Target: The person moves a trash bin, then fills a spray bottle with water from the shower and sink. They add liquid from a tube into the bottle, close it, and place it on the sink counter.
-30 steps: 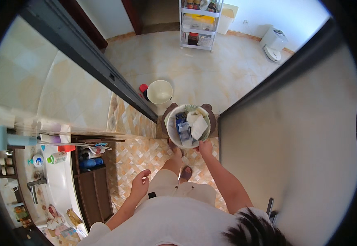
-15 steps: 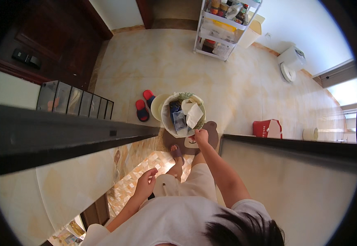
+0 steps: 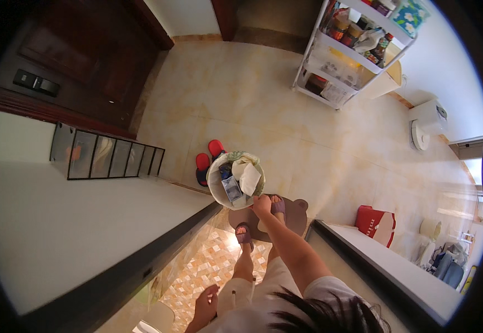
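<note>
A round trash bin (image 3: 213, 191) with a pale liner bag hangs in front of me over a brown bear-shaped mat (image 3: 296, 215). My right hand (image 3: 262, 206) is closed on its near right rim. Inside the bin lie a clear plastic box (image 3: 232, 188), a dark blue package (image 3: 226, 170) and crumpled white paper (image 3: 249, 178). Low at my left side hangs my left hand (image 3: 207, 304), fingers loosely apart with nothing seen in them. Its lower part is cut off by my shirt. My feet wear purple sandals (image 3: 244, 236), one on the tiles, one on the mat.
Red and navy slippers (image 3: 202, 165) lie just beyond the bin. A dark door (image 3: 80, 61) and a low rack with clear panels (image 3: 108, 152) stand left. Ahead right is a white tiered cart (image 3: 352, 61); a red bag (image 3: 375, 225) sits right. Wall edges flank the doorway.
I have stepped forward, and the mat now shows under my right foot. The bin has come along in my right hand and now partly covers the slippers. My left hand hangs lower.
</note>
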A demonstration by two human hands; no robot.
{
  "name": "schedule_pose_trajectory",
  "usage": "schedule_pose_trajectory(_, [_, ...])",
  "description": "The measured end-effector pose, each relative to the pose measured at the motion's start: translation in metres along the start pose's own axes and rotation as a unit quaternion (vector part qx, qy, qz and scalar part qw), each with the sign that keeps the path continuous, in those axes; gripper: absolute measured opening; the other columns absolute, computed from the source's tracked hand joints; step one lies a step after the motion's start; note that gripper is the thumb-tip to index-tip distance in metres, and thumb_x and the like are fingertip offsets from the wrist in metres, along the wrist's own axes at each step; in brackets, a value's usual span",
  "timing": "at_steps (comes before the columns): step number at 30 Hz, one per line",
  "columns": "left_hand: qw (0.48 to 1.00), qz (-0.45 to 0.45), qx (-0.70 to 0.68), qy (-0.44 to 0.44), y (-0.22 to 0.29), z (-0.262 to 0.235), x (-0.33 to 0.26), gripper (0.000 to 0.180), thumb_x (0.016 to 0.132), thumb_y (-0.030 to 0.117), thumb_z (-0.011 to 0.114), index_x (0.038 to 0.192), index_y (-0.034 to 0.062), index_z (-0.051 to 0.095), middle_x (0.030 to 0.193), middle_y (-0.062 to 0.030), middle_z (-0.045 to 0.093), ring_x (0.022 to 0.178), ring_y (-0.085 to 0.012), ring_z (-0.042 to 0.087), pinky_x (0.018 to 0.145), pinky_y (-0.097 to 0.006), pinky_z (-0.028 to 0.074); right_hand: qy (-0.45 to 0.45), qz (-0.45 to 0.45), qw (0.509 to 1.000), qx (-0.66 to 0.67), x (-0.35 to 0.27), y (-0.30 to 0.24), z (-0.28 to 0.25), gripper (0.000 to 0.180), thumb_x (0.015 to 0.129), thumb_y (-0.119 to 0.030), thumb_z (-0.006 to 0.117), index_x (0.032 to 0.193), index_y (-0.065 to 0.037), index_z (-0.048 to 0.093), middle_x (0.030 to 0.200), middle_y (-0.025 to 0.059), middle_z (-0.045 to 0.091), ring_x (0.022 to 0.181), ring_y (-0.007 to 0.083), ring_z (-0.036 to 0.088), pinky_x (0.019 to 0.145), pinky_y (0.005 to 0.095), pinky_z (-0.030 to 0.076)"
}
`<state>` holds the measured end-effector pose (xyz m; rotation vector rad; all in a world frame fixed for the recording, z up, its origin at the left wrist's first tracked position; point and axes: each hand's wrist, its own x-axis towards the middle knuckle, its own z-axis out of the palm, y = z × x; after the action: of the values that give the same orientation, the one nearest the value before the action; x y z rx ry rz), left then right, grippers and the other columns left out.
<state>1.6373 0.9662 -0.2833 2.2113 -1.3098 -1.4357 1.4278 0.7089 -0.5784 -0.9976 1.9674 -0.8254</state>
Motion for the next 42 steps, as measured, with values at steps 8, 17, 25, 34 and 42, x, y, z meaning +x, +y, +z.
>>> schedule_pose_trajectory(8, [0.998,-0.049,-0.028,-0.019,-0.022,0.054,0.018,0.034,0.100,0.022,0.049,0.129,0.0061,0.056,0.122,-0.0090,0.063,0.110,-0.0215,0.060,0.087,-0.034,0.049,-0.042,0.042,0.997,-0.042,0.068,0.066,0.065,0.034,0.084,-0.025,0.056,0.073,0.006,0.064,0.073,0.0283,0.063,0.073,0.0448,0.064,0.070,0.0520,0.051])
schedule_pose_trajectory(17, [0.990,-0.111,-0.035,-0.077,-0.053,0.066,0.060,0.033,0.098,0.010,0.048,0.131,0.0067,0.054,0.120,-0.0080,0.064,0.110,-0.0180,0.060,0.085,-0.031,0.049,-0.081,0.024,0.993,-0.077,0.112,0.130,0.124,0.031,0.085,-0.020,0.056,0.094,0.009,0.063,0.077,0.0274,0.065,0.075,0.0448,0.064,0.069,0.0505,0.051])
schedule_pose_trajectory(25, [0.988,-0.141,-0.030,-0.057,-0.064,0.069,0.071,0.034,0.099,0.014,0.048,0.132,0.0058,0.052,0.122,-0.0078,0.064,0.109,-0.0198,0.061,0.085,-0.033,0.050,-0.057,0.008,0.994,-0.095,0.122,0.176,0.160,0.068,0.087,-0.013,0.055,0.143,0.010,0.026,0.073,0.0213,0.066,0.068,0.0366,0.066,0.064,0.0457,0.052])
schedule_pose_trajectory(34, [0.981,-0.173,-0.056,-0.064,-0.083,0.070,0.064,0.033,0.100,0.016,0.049,0.131,0.0060,0.053,0.121,-0.0073,0.064,0.108,-0.0199,0.061,0.083,-0.032,0.050,-0.050,0.000,0.994,-0.100,0.125,0.199,0.171,0.066,0.086,-0.013,0.054,0.141,0.013,0.027,0.077,0.0223,0.067,0.070,0.0373,0.066,0.066,0.0448,0.052])
schedule_pose_trajectory(42, [0.974,-0.204,-0.069,-0.062,-0.069,0.071,0.066,0.033,0.100,0.015,0.050,0.131,0.0066,0.054,0.123,-0.0067,0.063,0.105,-0.0189,0.060,0.084,-0.031,0.048,-0.093,0.051,0.990,-0.089,0.127,0.190,0.167,0.058,0.085,-0.012,0.057,0.136,0.008,0.039,0.089,0.0282,0.065,0.085,0.0437,0.064,0.073,0.0498,0.051])
